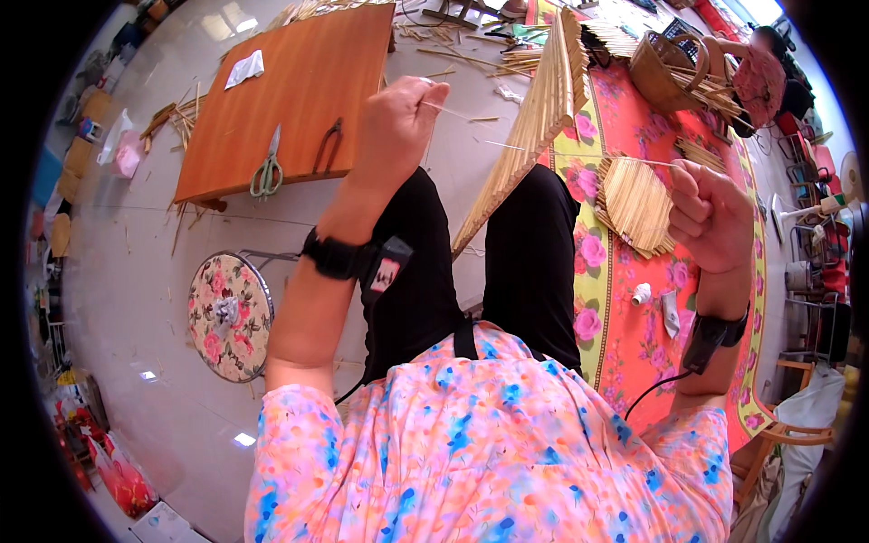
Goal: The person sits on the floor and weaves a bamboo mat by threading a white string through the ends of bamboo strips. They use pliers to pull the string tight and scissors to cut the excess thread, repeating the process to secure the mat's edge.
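Observation:
A panel of straw-coloured stalks [529,127], laid side by side, stands on edge between my knees and slants up to the right. My left hand [403,118] is closed in a fist left of the panel, with a thin pale thread [445,109] running from it toward the panel. On the far side of the panel, my right hand [711,213] pinches a pale strand, which stretches left from its fingertips. Whether both strands are one thread cannot be made out. Below the right strand, a rounded piece of joined stalks [636,206] lies on the red floral cloth [634,335].
Scissors [267,174] and pliers [329,145] lie at the near edge of the wooden table [299,81], with a white cloth [245,69] farther back. A floral stool [231,317] stands at left. Another person [759,86] is by a basket of stalks [661,86]. Loose stalks litter the floor.

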Motion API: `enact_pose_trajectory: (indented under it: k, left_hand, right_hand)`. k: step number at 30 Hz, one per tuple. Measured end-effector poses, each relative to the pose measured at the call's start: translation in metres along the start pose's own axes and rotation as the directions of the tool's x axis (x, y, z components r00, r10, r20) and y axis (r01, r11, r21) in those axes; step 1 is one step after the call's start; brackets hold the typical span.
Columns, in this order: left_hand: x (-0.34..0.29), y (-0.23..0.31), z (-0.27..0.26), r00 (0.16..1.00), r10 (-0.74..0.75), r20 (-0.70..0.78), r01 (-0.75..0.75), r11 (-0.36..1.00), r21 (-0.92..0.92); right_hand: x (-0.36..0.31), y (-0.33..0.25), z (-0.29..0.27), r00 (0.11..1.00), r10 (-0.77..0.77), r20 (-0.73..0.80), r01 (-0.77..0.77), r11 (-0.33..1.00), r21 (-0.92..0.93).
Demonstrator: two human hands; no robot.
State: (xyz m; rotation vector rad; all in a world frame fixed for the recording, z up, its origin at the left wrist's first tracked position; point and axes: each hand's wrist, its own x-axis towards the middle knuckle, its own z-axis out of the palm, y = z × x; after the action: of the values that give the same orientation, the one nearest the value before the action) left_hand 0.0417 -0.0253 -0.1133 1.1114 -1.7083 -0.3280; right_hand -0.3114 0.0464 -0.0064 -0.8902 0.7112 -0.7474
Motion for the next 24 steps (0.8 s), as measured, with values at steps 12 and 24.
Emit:
enact_pose_trajectory:
  k: [12, 24]
  left_hand:
    - [-0.097, 0.050, -0.070, 0.763, -0.136, 0.632, 0.481, 0.772, -0.415]
    - [-0.100, 0.048, -0.041, 0.792, -0.037, 0.609, -0.075, 0.985, 0.157]
  right_hand:
    - [0.001, 0.000, 0.001, 0.998, -0.024, 0.062, 0.022, 0.999, 0.033]
    - [0.039, -0.059, -0.025, 0.986, -0.137, -0.091, 0.139, 0.990, 0.014]
